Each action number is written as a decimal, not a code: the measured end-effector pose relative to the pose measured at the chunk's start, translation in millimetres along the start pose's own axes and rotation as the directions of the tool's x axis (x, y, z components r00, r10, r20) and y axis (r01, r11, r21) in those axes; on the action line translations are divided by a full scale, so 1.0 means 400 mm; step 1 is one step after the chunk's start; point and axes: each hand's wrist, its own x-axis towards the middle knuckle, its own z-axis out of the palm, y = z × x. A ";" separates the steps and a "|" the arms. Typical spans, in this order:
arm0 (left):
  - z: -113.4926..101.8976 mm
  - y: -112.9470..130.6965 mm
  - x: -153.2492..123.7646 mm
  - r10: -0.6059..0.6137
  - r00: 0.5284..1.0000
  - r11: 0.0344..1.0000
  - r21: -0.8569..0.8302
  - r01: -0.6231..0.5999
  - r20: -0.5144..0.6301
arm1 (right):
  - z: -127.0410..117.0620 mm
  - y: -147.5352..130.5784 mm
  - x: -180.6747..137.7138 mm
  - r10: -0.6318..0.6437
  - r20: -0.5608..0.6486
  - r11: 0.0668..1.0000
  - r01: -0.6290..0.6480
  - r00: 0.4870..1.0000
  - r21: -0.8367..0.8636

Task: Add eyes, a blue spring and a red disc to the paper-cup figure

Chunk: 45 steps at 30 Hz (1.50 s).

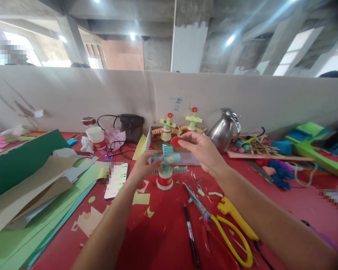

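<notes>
A paper-cup figure [165,181] stands upright on the red table in front of me. It has a blue paper tube [173,158] across its top, green folded-paper arms and a blue folded strip [165,150] rising above the tube. My left hand [145,165] grips the tube's left end, its fingers closed there. Pinched between the thumb and fingers of my right hand [199,148] is a red paper disc [175,141], just above and to the right of the strip. Two similar yellow figures [166,131] stand in a box behind.
Yellow-handled scissors [233,236], a pen [190,236], a yellow glue gun [238,217] and paper scraps lie nearby. A phone [116,182] and stacked coloured paper [45,210] are at left. A steel jug [223,129], sticks and yarn [280,176] stand or lie at right.
</notes>
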 end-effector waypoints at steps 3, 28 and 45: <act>0.007 0.007 -0.001 0.024 0.999 1.000 0.013 -0.025 0.041 | 0.029 0.003 0.036 0.022 0.044 1.000 -0.022 0.999 0.008; 0.017 -0.007 -0.016 0.043 0.999 0.999 -0.029 -0.042 0.025 | 0.054 0.052 0.046 0.027 0.097 0.991 -0.014 0.995 -0.134; 0.017 -0.004 -0.016 0.042 0.999 0.999 -0.016 -0.042 0.013 | 0.055 0.066 0.054 -0.045 0.162 0.961 0.087 0.986 -0.262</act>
